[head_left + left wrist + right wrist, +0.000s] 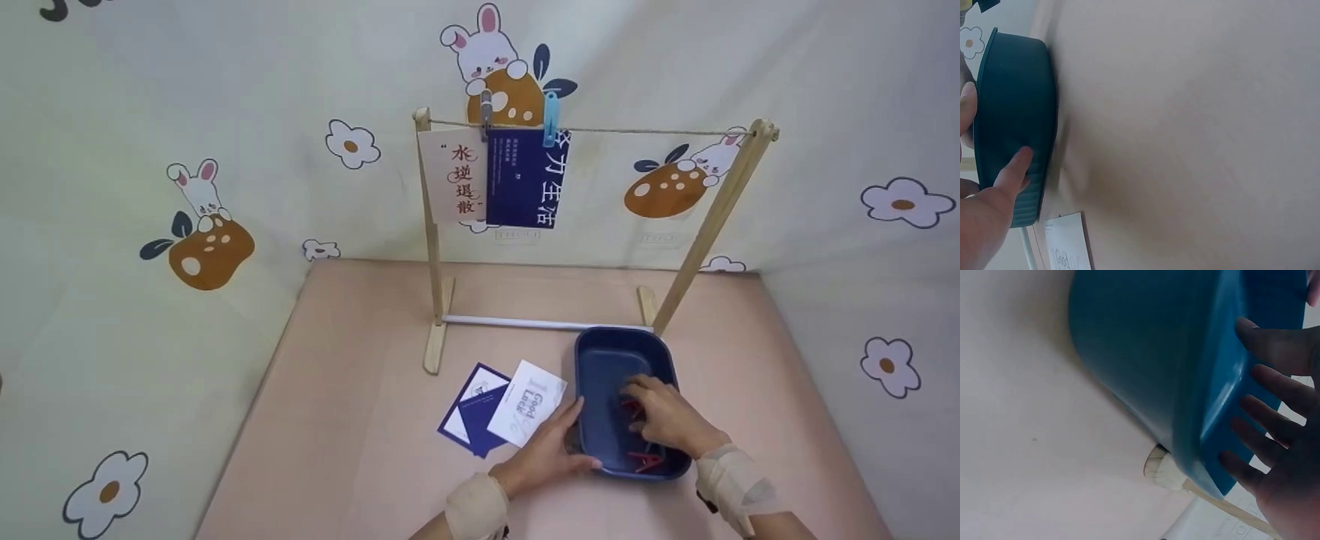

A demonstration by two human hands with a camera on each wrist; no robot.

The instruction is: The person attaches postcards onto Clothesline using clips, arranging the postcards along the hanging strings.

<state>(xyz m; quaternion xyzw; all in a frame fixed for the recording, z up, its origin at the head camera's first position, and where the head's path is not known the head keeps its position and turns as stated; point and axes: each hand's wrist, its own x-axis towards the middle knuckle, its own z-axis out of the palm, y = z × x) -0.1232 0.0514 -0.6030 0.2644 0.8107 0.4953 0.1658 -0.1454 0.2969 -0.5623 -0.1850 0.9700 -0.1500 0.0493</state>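
A dark blue plastic bin point(611, 360) stands at the right of the stand's foot. My left hand point(546, 454) rests against its near left corner, thumb and fingers spread along the wall; in the left wrist view the thumb touches the outside. My right hand point(666, 416) reaches inside the bin, fingers spread and slightly bent above a red clothespin point(631, 407). Another red clothespin point(645, 461) lies at the bin's near end. In the right wrist view nothing shows between the fingers point(1275, 419). Beside the left hand lies a white "Good Luck" card point(529, 403).
Blue and white cards point(472, 412) overlap left of the bin. Behind, a wooden stand point(712, 217) carries a string point(637, 132). A pale card point(454, 176) and a blue card point(525, 180) hang there by a grey clothespin point(486, 112) and a light blue one point(551, 118).
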